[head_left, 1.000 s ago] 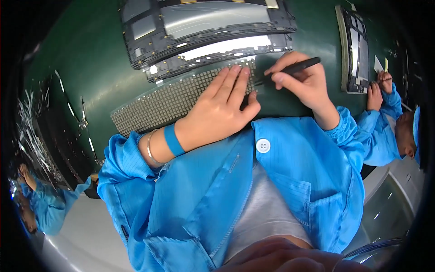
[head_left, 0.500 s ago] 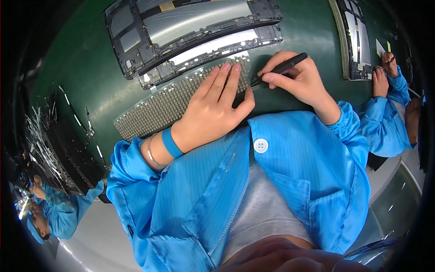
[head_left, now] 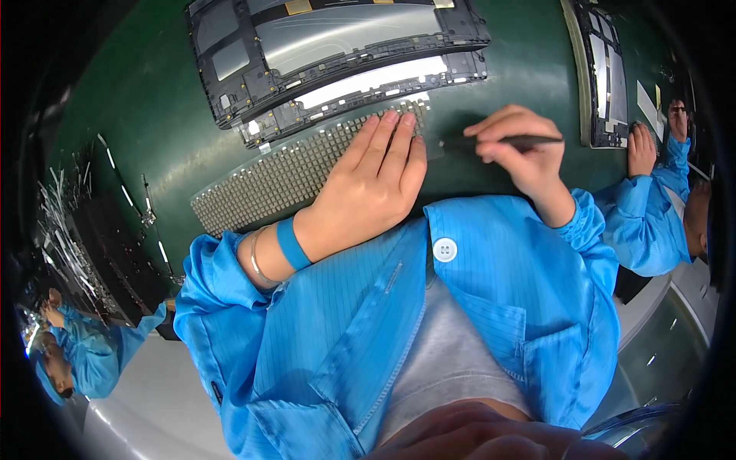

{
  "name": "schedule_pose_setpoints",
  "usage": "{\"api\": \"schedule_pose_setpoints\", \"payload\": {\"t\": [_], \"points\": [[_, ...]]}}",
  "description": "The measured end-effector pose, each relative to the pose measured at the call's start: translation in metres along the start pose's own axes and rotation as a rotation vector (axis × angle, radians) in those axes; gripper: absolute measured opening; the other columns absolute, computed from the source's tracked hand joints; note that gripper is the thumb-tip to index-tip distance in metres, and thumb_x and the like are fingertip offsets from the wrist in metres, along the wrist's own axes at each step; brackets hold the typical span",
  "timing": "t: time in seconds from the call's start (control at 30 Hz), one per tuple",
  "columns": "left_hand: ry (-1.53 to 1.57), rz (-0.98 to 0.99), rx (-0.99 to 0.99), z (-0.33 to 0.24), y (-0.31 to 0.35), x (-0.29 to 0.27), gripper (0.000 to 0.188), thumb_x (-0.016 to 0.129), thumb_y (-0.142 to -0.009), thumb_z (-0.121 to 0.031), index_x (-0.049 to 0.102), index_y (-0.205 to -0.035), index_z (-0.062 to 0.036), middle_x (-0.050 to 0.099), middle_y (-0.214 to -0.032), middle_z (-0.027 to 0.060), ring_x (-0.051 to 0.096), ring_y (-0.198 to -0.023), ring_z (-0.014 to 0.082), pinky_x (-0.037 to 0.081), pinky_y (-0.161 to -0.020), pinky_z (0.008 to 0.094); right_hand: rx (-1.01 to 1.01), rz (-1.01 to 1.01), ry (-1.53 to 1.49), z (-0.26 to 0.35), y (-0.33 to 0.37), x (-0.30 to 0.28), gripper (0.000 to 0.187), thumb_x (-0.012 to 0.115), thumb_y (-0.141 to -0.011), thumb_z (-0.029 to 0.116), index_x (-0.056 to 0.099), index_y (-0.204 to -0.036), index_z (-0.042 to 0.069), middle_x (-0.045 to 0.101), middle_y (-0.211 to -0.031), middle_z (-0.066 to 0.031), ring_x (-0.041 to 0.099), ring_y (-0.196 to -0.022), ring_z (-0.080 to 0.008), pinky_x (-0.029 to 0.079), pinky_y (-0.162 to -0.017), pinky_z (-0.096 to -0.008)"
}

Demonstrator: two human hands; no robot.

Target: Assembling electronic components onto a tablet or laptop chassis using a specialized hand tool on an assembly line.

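A long clear sheet (head_left: 253, 188) covered with rows of small grey-brown square pads lies slanted on the green table. My left hand (head_left: 368, 172) rests flat on its right part, fingers stretched out and close together, holding nothing. Just right of the sheet's end, my right hand (head_left: 529, 149) pinches slim black tweezers (head_left: 533, 141) between thumb and fingers. Their tip points left toward the sheet's end, near a small pale speck too tiny to name. Behind the sheet lie black device frames (head_left: 307, 88) with silver metal plates, overlapping each other.
Another black frame (head_left: 606, 77) lies at the far right, by a co-worker's hands (head_left: 642, 149). Thin strips (head_left: 65, 230) and a dark box-like stack (head_left: 115, 261) stand at the left. A second co-worker (head_left: 92, 349) sits at lower left.
My right hand has moved slightly right, drawing the tweezers away from the sheet's end and tilting them nearly level. My left thumb has drawn in beside the fingers.
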State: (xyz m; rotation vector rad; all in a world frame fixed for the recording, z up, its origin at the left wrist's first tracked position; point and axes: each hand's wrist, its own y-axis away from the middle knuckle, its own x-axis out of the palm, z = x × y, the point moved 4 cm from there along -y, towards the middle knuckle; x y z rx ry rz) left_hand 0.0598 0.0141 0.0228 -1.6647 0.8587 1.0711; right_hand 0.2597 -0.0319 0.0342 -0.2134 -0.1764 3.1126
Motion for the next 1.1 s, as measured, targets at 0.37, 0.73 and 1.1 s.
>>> {"api": "schedule_pose_setpoints", "payload": {"t": [0.37,0.73,1.1], "points": [[-0.008,-0.033,0.027,0.0,0.003,0.001,0.032,0.063,-0.081,-0.018,0.064,-0.105,0.0036,0.062,-0.119,0.0244,0.06,-0.111,0.0366,0.048,-0.099,0.0456,-0.095,-0.074,-0.008,-0.013,-0.046,-0.003,0.012,0.06,-0.091,-0.001,0.059,-0.103,-0.002,0.066,-0.099,-0.0114,0.065,-0.081,-0.013,0.051,-0.067,-0.0222],[-0.019,-0.052,0.024,0.001,0.004,0.0,0.027,0.061,-0.084,-0.017,0.064,-0.102,0.0037,0.062,-0.118,0.024,0.061,-0.111,0.0363,0.048,-0.098,0.0453,-0.075,-0.058,0.065,-0.008,-0.052,0.001,0.011,0.062,-0.091,0.0,0.059,-0.101,-0.003,0.068,-0.097,-0.0127,0.063,-0.075,-0.0115,0.052,-0.068,-0.0225],[-0.032,-0.064,0.026,0.001,0.003,0.001,0.026,0.062,-0.084,-0.016,0.065,-0.101,0.0033,0.064,-0.116,0.0231,0.062,-0.11,0.0364,0.049,-0.097,0.0452,-0.088,-0.019,0.081,-0.008,-0.053,-0.001,0.012,0.062,-0.091,0.001,0.06,-0.103,-0.003,0.068,-0.099,-0.0144,0.062,-0.075,-0.0116,0.052,-0.068,-0.0221]]}}
